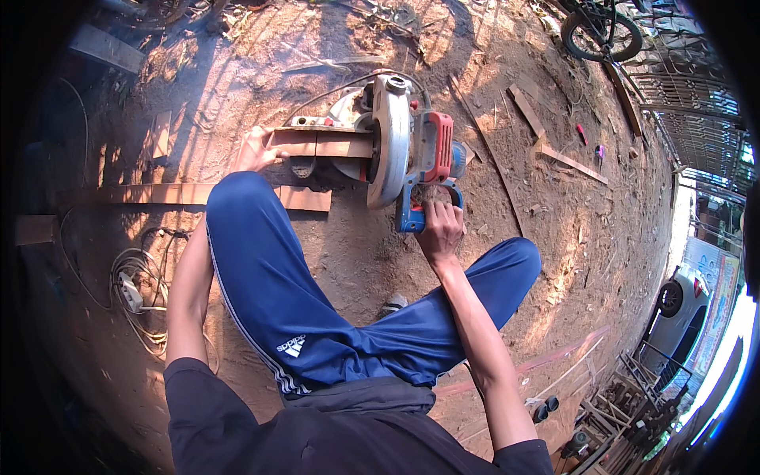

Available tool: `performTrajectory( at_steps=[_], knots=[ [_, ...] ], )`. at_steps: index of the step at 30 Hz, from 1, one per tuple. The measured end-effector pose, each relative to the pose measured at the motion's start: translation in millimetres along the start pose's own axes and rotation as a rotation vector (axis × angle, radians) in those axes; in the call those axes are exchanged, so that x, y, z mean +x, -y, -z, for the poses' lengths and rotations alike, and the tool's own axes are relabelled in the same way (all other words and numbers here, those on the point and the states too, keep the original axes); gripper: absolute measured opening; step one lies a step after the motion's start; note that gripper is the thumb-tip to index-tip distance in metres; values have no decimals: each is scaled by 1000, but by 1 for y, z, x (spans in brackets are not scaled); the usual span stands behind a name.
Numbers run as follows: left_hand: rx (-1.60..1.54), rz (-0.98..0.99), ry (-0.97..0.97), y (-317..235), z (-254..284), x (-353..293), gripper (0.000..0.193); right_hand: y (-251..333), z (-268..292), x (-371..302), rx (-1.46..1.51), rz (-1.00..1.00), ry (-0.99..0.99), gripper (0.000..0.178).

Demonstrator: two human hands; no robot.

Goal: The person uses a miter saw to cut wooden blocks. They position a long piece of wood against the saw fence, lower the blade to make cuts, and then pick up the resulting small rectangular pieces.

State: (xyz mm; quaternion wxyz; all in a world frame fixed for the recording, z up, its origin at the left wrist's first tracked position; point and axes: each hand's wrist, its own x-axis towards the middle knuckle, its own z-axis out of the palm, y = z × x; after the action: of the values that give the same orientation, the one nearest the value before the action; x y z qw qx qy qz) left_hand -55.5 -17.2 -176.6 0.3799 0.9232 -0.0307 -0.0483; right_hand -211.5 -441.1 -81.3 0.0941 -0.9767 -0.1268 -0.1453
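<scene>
Blue-red miter saw (393,146) at 12 o'clock, likely hefty, handle (408,214) clenched by right grip (442,227). Wood strip (344,145) at 11, likely stiff, grasped by left grip (260,150) at 9-o'clock end, prob best spot.

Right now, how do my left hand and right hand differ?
Your left hand is at the left end of the brown board, while your right hand grips the blue handle of the power saw. The left hand looks more spread; the right hand is curled closed. The left hand sits higher in the picture than the right. Both are bare.
</scene>
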Motion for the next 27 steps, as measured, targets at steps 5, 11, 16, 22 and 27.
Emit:
performTrajectory(
  at_steps=[5, 11, 16, 22, 27],
  knots=[
    [131, -119, -49, -45, 1, -3, 60, -10, 7, -5, -53, -25, 16, 13],
    [76, 98, 145, -60, 20, -3, 56, -5, 39, 20, -21, -76, 97, 36],
    [-78, 114, 222, -69, 9, 1, 57, -20, 96, 62, -5, -32, 249, 36],
    [-137, 134, 147, -15, -3, 3, 50, -14, 146, 136, 30, -74, 483, 53],
    [-33, 168, 190, -42, 6, -2, 63, -21, 156, 151, 24, -76, 424, 59]
  ],
)
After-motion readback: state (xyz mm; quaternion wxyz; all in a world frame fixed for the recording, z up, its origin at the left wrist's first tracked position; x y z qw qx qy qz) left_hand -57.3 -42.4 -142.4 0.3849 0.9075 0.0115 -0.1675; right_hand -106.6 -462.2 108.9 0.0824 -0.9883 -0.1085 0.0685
